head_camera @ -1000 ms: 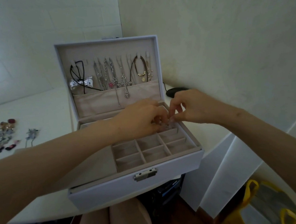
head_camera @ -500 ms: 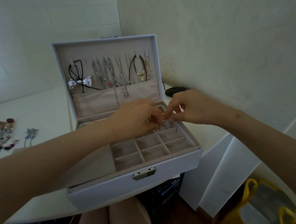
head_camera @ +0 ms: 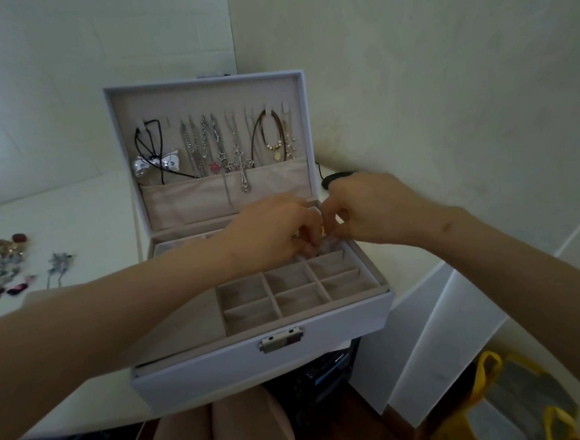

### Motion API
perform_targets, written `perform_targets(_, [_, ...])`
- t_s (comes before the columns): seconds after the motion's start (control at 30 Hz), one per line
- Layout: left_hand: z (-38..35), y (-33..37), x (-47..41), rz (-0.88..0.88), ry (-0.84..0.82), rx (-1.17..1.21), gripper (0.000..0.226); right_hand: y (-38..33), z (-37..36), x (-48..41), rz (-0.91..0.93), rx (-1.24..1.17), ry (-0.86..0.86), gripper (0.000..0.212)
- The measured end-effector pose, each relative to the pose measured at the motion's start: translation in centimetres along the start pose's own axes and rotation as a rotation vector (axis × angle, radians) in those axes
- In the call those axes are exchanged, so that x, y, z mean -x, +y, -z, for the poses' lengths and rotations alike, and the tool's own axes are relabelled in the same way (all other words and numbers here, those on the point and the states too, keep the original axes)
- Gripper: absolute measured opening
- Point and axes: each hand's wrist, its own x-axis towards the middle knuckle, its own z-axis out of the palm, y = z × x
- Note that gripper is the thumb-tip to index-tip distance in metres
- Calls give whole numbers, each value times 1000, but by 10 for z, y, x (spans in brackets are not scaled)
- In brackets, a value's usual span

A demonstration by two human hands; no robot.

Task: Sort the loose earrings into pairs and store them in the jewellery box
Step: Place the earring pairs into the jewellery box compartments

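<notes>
**Both hands pinched together over the back of the divider tray**

While I watch through the head camera, the only view I have, the white jewellery box (head_camera: 257,366) sits open on the white table (head_camera: 75,214), its lid upright against the corner of the wall. Necklaces (head_camera: 214,146) hang in a row from hooks inside the lid, a silver bow pendant (head_camera: 156,164) at the left end and a cross pendant (head_camera: 242,168) dangling over the fabric pocket below them.

My left hand (head_camera: 269,235) and right hand (head_camera: 373,210) meet above the rear right compartments of the beige divider tray (head_camera: 296,288). Fingertips of both are curled in tight and almost touching one another. Between them I see a small gold-coloured glint (head_camera: 322,230), which looks like an earring, though it is too small and blurred for me to say which hand grips it. So both hands are in a pinching pose, and I cannot tell for certain what each one grasps. Something pale and sparkly (head_camera: 328,244) lies in the compartment right under the fingers; I cannot make out its shape.

Six nearer compartments of the tray show only their lining. Loose earrings (head_camera: 7,267) lie in a cluster at the far left of the table, well apart from the box, with a grey leafy one (head_camera: 58,265) slightly separate beside them. A black object (head_camera: 337,178) with a cord rests behind my right hand. On the box front, the metal clasp (head_camera: 280,339) hangs unlatched.
</notes>
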Motion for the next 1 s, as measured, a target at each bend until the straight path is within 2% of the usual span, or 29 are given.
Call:
perform_targets(0.07, [2, 0, 2, 7, -34, 44, 14, 2, 5, 0, -13, -43, 29, 6])
perform_targets(0.13, [3, -1, 4, 14, -64, 60, 17, 3, 6, 0, -28, -130, -14, 9])
perform_targets(0.23, [1, 2, 4, 22, -28, 7, 19, 3, 0, -1, -39, -210, -49, 11])
perform_targets(0.37, [2, 4, 4, 31, 48, -29, 16, 6, 1, -2, -69, -197, -69, 11])
perform_targets(0.5, [5, -1, 6, 26, 4, -6, 12, 7, -5, -1, -83, -179, -48, 13])
perform_targets(0.67, [6, 0, 3, -16, -1, -154, 11, 10, -1, -2, -100, -225, -122, 16])
perform_targets(0.77, [6, -2, 3, 12, 2, -85, 11, 11, 0, -5, -110, -267, -157, 13])
perform_targets(0.9, [2, -1, 4, 20, 34, -91, 15, 8, -4, -4, -75, -185, -116, 13])
perform_targets(1.0, [5, -5, 2, -12, -33, -29, 12, 12, 2, -1, -77, -255, -180, 8])
